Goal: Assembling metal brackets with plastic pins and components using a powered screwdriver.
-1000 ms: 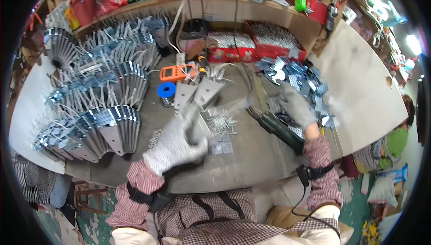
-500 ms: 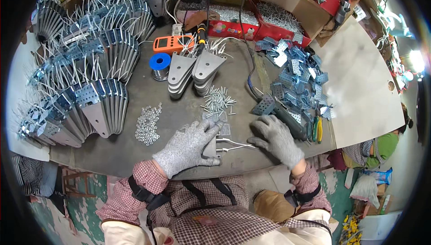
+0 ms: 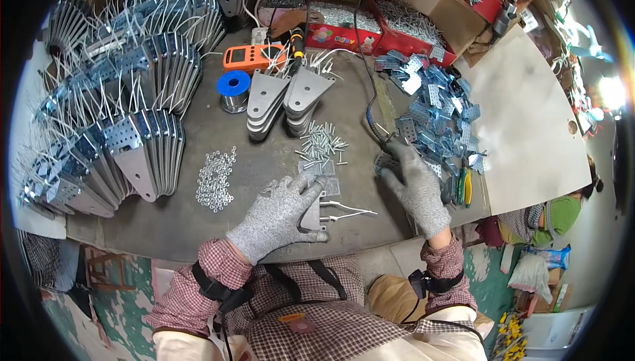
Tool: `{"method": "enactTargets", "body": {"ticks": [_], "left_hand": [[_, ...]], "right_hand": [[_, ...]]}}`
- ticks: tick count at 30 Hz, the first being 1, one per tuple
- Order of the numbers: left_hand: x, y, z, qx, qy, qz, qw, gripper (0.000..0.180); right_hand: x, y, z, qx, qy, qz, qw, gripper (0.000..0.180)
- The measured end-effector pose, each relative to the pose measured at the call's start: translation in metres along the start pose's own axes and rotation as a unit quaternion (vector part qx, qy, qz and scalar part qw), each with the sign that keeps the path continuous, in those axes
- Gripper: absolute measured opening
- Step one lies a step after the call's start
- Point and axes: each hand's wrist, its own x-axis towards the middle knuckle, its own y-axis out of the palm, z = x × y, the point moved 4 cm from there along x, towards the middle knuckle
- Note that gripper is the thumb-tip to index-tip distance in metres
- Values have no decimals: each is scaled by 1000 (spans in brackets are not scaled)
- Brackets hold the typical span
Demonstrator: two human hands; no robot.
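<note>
My left hand (image 3: pixel 281 215), in a grey knitted glove, rests at the bench's near edge. Its thumb and index finger straddle a grey metal plate (image 3: pixel 312 214), mostly hidden under the palm. Two white wires (image 3: pixel 349 211) run out to the right from the plate. My right hand (image 3: pixel 418 189), also gloved, is closed over a dark corded electric screwdriver, whose cord (image 3: pixel 372 120) leads away upward; most of its body is hidden. A perforated metal bracket (image 3: pixel 385 162) lies beside my right fingers. Beyond my left hand is a pile of small screws (image 3: pixel 321 144).
Loose nuts (image 3: pixel 215 181) lie to the left. Stacked grey plates (image 3: pixel 266 100), a solder spool (image 3: pixel 233 90) and an orange meter (image 3: pixel 248 59) stand farther back. Finished-looking bracket rows (image 3: pixel 142 153) fill the left side. Perforated brackets (image 3: pixel 433 106) and pliers (image 3: pixel 467 188) lie at right.
My right hand has left the wire ends, moved up and right, and closed over the screwdriver. The left hand stays at the plate.
</note>
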Motion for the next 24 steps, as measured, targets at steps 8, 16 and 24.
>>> {"method": "enactTargets", "body": {"ticks": [8, 16, 24], "left_hand": [[1, 1, -2, -2, -4, 17, 1000, 100], [2, -1, -1, -10, -6, 24, 1000, 100], [-1, 4, 3, -13, -2, 9, 1000, 105]], "right_hand": [[-4, -29, 36, 189, -16, -6, 982, 34], [-11, -6, 30, 117, 43, 68, 990, 41], [-12, -11, 40, 200, -78, 20, 976, 16]]}}
